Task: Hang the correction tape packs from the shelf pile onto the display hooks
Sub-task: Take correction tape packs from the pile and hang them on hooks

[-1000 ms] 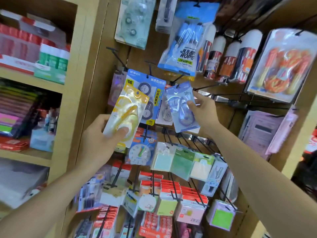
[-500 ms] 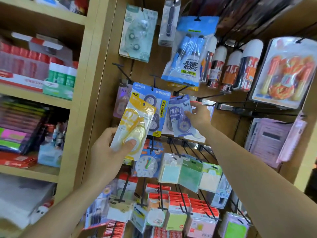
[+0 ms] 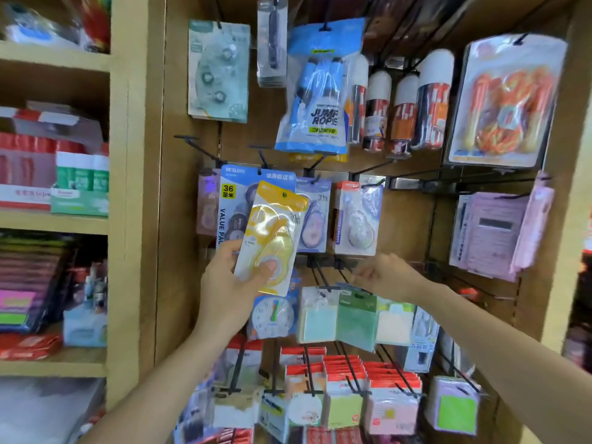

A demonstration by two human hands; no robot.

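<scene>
You had the yellow correction tape pack point(image 3: 272, 238) in your left hand point(image 3: 229, 283). The grip was closed round its lower end, with the thumb pressed across the clear blister and the fingers hidden behind the card. The pack stood tilted, its top leaning right, in front of the display and not on any hook. It covered the right part of the blue value pack point(image 3: 235, 203) and the left edge of the purple pack point(image 3: 315, 216), which hung from its own hook just beside.

Your right hand point(image 3: 384, 274) was below the purple pack, close to the black hooks point(image 3: 320, 275) of the next row down. It was smeared by motion. No pack showed in it, and I could not tell whether that grip was open or curled.

A pink pack point(image 3: 205, 203) at the left end of the row was mostly hidden behind the blue one. Both forearms were cut off at the lower edge.
</scene>
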